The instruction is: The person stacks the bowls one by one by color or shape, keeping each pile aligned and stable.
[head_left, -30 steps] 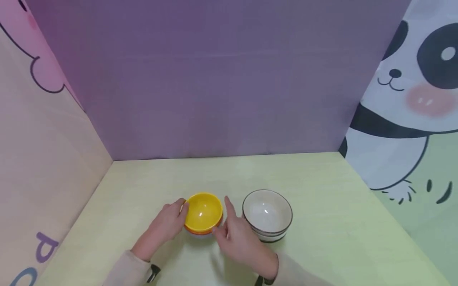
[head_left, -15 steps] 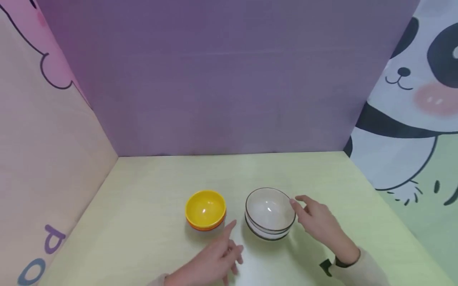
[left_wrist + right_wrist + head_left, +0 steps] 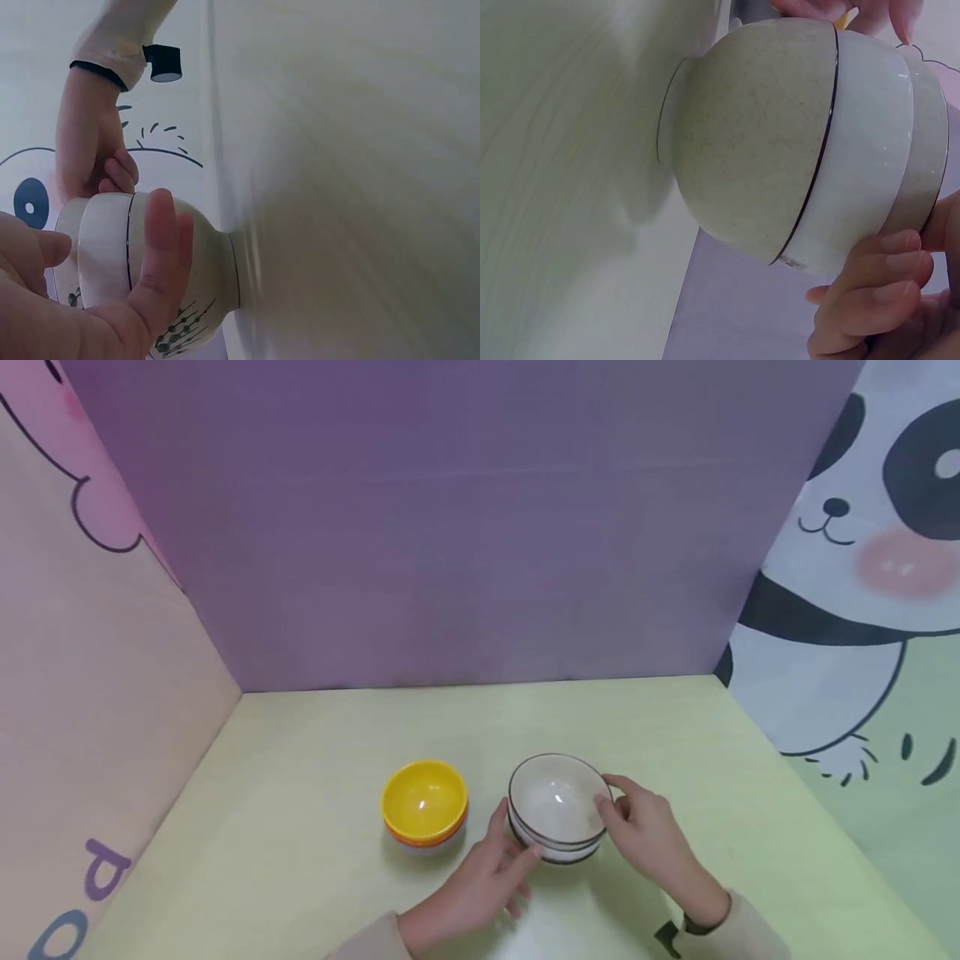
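A stack of nested white bowls with dark rims [image 3: 558, 797] stands on the table. My right hand [image 3: 651, 835] pinches the top white bowl [image 3: 926, 142] at its right rim, thumb inside and fingers outside. In the right wrist view the fingers [image 3: 877, 285] curl beside the upper rim. My left hand [image 3: 483, 881] touches the stack from the front left, its fingers fairly straight. The left wrist view shows these fingers [image 3: 161, 247] along the lower bowl [image 3: 202, 262], which has a green plant pattern. Left of the stack sits a yellow bowl [image 3: 424, 802], untouched.
Under the yellow bowl are an orange bowl [image 3: 427, 842] and a pale one, nested. The light wood-look table [image 3: 315, 777] meets a purple wall [image 3: 480, 568] at the back. Printed side walls stand left and right, the right one with a panda [image 3: 817, 693].
Both hands have left the yellow stack for the white bowls. My right hand came over to the right rim and now pinches it. My left hand came up to the stack's front left.
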The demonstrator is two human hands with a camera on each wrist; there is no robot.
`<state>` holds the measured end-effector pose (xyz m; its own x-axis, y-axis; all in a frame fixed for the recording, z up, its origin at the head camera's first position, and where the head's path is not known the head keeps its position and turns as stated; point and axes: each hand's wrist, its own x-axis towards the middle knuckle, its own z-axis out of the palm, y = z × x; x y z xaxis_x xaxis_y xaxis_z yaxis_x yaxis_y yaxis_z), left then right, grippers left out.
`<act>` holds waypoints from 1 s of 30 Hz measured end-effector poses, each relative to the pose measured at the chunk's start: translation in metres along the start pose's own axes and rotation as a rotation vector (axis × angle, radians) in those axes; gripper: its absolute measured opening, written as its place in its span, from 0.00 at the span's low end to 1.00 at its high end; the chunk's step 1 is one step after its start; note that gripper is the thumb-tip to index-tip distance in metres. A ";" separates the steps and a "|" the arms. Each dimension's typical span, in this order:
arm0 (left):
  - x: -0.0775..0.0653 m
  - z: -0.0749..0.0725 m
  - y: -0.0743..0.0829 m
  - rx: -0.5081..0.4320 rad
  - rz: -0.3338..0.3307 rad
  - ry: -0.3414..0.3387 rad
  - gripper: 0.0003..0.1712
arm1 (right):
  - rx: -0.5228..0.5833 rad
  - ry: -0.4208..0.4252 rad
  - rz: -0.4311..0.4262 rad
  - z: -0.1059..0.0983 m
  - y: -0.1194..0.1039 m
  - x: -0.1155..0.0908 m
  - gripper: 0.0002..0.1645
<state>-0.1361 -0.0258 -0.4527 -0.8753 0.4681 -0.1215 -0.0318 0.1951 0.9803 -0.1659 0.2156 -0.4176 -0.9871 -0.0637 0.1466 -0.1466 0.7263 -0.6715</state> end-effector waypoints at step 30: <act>0.009 -0.002 0.003 0.058 0.014 0.018 0.55 | -0.035 0.090 -0.043 0.001 0.001 -0.002 0.25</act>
<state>-0.1451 -0.0224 -0.4507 -0.8841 0.4555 -0.1044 0.0081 0.2382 0.9712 -0.1647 0.2156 -0.4197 -0.9701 -0.0349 0.2402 -0.1848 0.7480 -0.6375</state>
